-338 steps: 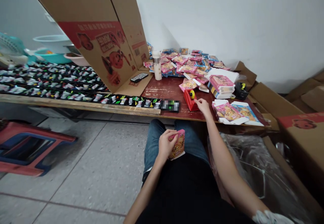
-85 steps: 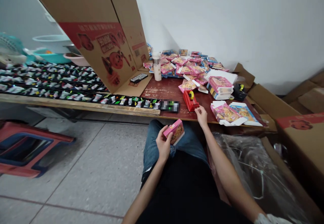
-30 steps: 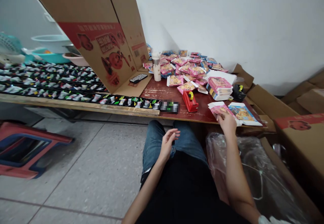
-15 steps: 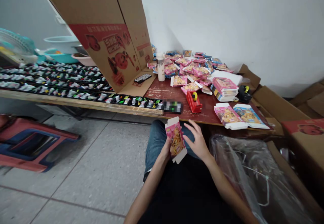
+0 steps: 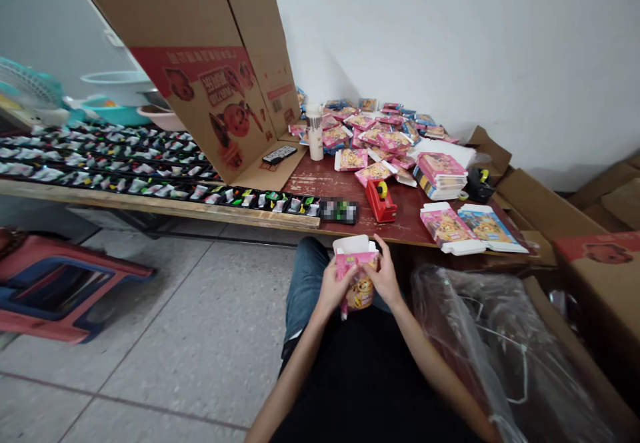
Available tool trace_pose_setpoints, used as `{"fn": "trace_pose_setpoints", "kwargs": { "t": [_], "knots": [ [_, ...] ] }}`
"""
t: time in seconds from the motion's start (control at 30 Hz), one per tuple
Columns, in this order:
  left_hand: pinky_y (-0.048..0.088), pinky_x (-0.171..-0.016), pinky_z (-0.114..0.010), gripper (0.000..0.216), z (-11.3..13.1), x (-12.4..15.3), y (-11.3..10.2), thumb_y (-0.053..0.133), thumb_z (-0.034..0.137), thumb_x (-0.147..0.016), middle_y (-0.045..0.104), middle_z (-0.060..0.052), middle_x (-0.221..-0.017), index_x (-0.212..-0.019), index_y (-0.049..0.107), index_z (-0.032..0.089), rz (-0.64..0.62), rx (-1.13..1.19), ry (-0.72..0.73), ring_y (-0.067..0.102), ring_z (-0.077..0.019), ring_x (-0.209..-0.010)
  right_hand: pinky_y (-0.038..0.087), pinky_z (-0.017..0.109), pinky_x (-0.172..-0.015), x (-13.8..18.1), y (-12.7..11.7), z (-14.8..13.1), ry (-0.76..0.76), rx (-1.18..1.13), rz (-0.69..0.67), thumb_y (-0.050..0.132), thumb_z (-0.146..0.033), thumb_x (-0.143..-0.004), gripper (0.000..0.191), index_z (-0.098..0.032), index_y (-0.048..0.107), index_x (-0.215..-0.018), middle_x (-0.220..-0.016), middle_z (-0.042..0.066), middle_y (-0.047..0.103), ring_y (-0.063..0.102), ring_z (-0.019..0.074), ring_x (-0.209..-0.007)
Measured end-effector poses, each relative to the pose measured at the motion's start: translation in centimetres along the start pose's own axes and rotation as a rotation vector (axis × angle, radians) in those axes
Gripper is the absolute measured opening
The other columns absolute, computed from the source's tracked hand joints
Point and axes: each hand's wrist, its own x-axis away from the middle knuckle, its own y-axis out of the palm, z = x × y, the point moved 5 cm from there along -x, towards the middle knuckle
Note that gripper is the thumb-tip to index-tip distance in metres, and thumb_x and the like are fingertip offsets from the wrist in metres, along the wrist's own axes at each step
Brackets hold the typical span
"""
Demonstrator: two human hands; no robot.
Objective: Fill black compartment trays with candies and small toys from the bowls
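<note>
Over my lap I hold a pink printed carton (image 5: 361, 291) with both hands. Its white top flaps stand up and the top end looks open. My left hand (image 5: 336, 285) grips the carton's left side, thumb on the front. My right hand (image 5: 384, 275) is closed on the right side, thumb on the front near the other thumb. On the table before me stands a red tape dispenser (image 5: 381, 201) with a yellow roll. Right of it lie a flat pink carton (image 5: 449, 225) and a flat blue carton (image 5: 487, 225).
A heap of pink and blue packs (image 5: 373, 137) lies by the wall. Near it stand a white bottle (image 5: 315, 137) and a stack of cartons (image 5: 441, 175). A large cardboard box (image 5: 200, 83) rises beside rows of filled black trays (image 5: 165, 188). Stacked stools (image 5: 75, 283) stand left.
The flattened pink carton has been squeezed open into a box shape and turned more upright. My right hand has moved in from beside it and now grips its right side.
</note>
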Motion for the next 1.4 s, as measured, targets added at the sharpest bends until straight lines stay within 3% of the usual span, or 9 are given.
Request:
{"fn": "trace_pose_setpoints", "kwargs": {
  "t": [0.1,0.23,0.47,0.7,0.87,1.07,1.17,1.27,1.4],
  "knots": [
    [0.049,-0.073,-0.031,0.035,0.1,-0.1,-1.0,0.066,0.046,-0.069,0.067,-0.007,-0.077,-0.078,0.068,0.012,0.169,-0.258,0.108,0.062,-0.0221,-0.078,0.049,0.035,-0.085,0.5,0.0,0.3,-0.010,0.031,0.165,0.068,-0.035,-0.069,0.072,-0.020,0.035,-0.131,-0.112,0.011,0.058,0.061,0.0205,-0.093],
    [0.048,-0.078,-0.030,0.053,-0.2,0.4,-1.5,0.062,0.039,-0.076,0.067,-0.008,-0.097,-0.122,0.051,0.015,0.317,-0.242,0.188,0.062,-0.0204,-0.084,0.051,0.034,-0.079,0.4,0.1,1.0,-0.007,-0.037,0.164,0.067,-0.037,-0.070,0.066,-0.020,0.038,-0.126,-0.106,0.010,0.061,0.063,0.0202,-0.089],
    [0.040,-0.095,-0.032,0.068,-0.9,0.1,-0.9,0.046,0.039,-0.086,0.056,-0.011,-0.121,-0.142,0.014,0.018,0.187,-0.114,0.241,0.056,-0.0180,-0.108,0.048,0.036,-0.087,0.1,-0.8,2.6,-0.039,-0.041,0.203,0.062,-0.039,-0.075,0.043,-0.018,0.050,-0.110,-0.110,0.011,0.060,0.059,0.0214,-0.099],
    [0.043,-0.079,-0.025,0.032,-0.9,0.6,-2.0,0.038,0.042,-0.090,0.060,-0.005,-0.099,-0.106,0.052,0.019,0.310,-0.200,0.263,0.057,-0.0156,-0.087,0.047,0.026,-0.072,-0.4,0.2,3.0,0.070,-0.086,-0.044,0.058,-0.037,-0.076,0.032,-0.021,0.051,-0.103,-0.089,0.003,0.060,0.058,0.0158,-0.082],
    [0.042,-0.086,-0.027,0.030,-0.1,0.2,-2.1,0.041,0.041,-0.088,0.058,-0.007,-0.102,-0.088,0.059,0.017,0.311,-0.219,0.310,0.055,-0.0175,-0.097,0.041,0.021,-0.062,-0.5,-0.3,2.2,-0.039,-0.091,0.029,0.057,-0.031,-0.076,0.017,-0.019,0.046,-0.071,-0.070,-0.002,0.051,0.049,0.0107,-0.064],
    [0.044,-0.082,-0.026,0.050,-0.7,-0.5,-2.4,0.056,0.036,-0.082,0.058,-0.005,-0.100,-0.127,0.042,0.022,0.333,0.049,0.279,0.057,-0.0145,-0.090,0.047,0.029,-0.073,-0.3,0.2,3.3,-0.020,-0.277,0.083,0.059,-0.030,-0.076,0.032,-0.022,0.050,-0.107,-0.095,0.004,0.064,0.060,0.0155,-0.077],
    [0.042,-0.087,-0.028,0.028,-0.7,-0.4,-2.3,0.049,0.038,-0.084,0.059,-0.006,-0.098,-0.099,0.062,0.017,0.286,0.019,0.296,0.056,-0.0166,-0.093,0.046,0.034,-0.083,-0.3,0.2,3.3,-0.084,-0.248,0.064,0.058,-0.030,-0.077,0.016,-0.019,0.060,-0.089,-0.094,0.006,0.066,0.062,0.0190,-0.087],
    [0.042,-0.086,-0.029,0.030,-0.5,-0.2,-2.0,0.049,0.039,-0.083,0.059,-0.009,-0.106,-0.071,0.061,0.015,0.268,-0.039,0.282,0.056,-0.0194,-0.097,0.045,0.038,-0.087,-0.1,0.4,2.9,-0.128,-0.296,-0.009,0.055,-0.030,-0.078,0.014,-0.018,0.059,-0.072,-0.101,0.006,0.065,0.062,0.0209,-0.092],
    [0.044,-0.075,-0.026,0.031,-0.3,-0.2,-1.7,0.058,0.034,-0.079,0.061,-0.009,-0.109,-0.105,0.054,0.019,0.268,0.001,0.204,0.059,-0.0167,-0.090,0.046,0.035,-0.084,0.0,0.5,2.5,-0.109,-0.221,0.000,0.059,-0.028,-0.077,0.009,-0.019,0.059,-0.074,-0.096,0.005,0.066,0.062,0.0197,-0.089]
  ]
}}
